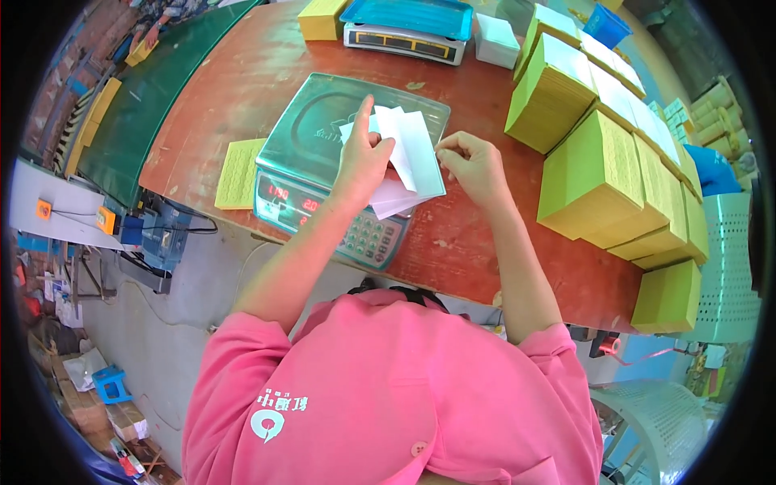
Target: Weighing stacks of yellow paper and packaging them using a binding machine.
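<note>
My left hand point(365, 162) holds several white paper sheets point(419, 145), fanned unevenly above the pan of a digital scale point(311, 121). Its index finger points up and away, while the thumb lies over the near side of the sheets. To their right is my right hand point(477, 167), its thumb and fingertips drawn together in a pinch beside the papers' right edge. What those fingertips grip, if anything, is too small to make out. The scale has a lit red display and a keypad point(372, 240) on its near side.
A yellow paper stack point(239, 174) lies left of the scale on the red table point(202, 113). Yellow stacks point(594, 174) line the right side. Farther back stand a second scale point(406, 36) and a white stack point(496, 40). A green conveyor belt point(153, 105) runs at left.
</note>
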The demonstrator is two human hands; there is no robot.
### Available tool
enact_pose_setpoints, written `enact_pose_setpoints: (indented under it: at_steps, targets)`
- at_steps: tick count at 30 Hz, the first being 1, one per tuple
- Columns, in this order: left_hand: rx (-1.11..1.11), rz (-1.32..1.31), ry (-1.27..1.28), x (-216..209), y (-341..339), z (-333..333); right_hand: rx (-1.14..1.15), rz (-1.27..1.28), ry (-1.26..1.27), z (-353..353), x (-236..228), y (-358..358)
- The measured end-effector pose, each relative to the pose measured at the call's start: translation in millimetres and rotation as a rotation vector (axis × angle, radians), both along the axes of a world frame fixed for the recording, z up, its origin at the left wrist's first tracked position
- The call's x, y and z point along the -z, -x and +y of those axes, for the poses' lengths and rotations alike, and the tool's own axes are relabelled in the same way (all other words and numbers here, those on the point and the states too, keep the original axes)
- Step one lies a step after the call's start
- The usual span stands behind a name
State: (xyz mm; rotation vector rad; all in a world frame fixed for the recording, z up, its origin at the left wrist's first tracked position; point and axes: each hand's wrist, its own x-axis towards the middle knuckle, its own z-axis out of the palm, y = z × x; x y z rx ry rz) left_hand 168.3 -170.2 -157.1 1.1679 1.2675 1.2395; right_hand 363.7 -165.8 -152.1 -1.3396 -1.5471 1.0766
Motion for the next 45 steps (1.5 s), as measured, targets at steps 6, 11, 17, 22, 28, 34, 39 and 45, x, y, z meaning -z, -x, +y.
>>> enact_pose_setpoints:
  at_steps: [6,11,17,22,28,34,39,45]
  targets:
    - [0.094,-0.043,-0.003,9.0,5.8,5.5,0.026,0.102,0.046,-10.2,32.4,-1.2]
    - [0.127,-0.093,0.109,-0.4,4.9,3.6,0.017,0.294,0.121,-22.5,27.9,-1.4]
    - [0.139,-0.168,0.175,-9.6,4.2,-1.0,-0.021,0.354,0.184,-20.4,25.0,-4.1]
    - [0.159,-0.171,0.100,-1.6,6.5,2.9,-0.007,0.303,0.130,-15.1,26.1,4.6]
    - [0.165,-0.261,0.115,-1.9,7.0,1.8,0.126,-0.303,-0.475,-8.8,10.4,21.7]
    - [0.180,-0.275,0.117,4.7,13.4,7.0,-0.030,-0.197,-0.352,-15.1,-11.0,41.7]
    - [0.177,-0.279,0.140,1.5,13.7,5.2,-0.036,0.022,-0.122,-15.6,-5.2,43.1]
    - [0.159,-0.314,0.135,1.7,11.6,5.4,-0.065,0.151,-0.067,-11.0,7.2,38.3]
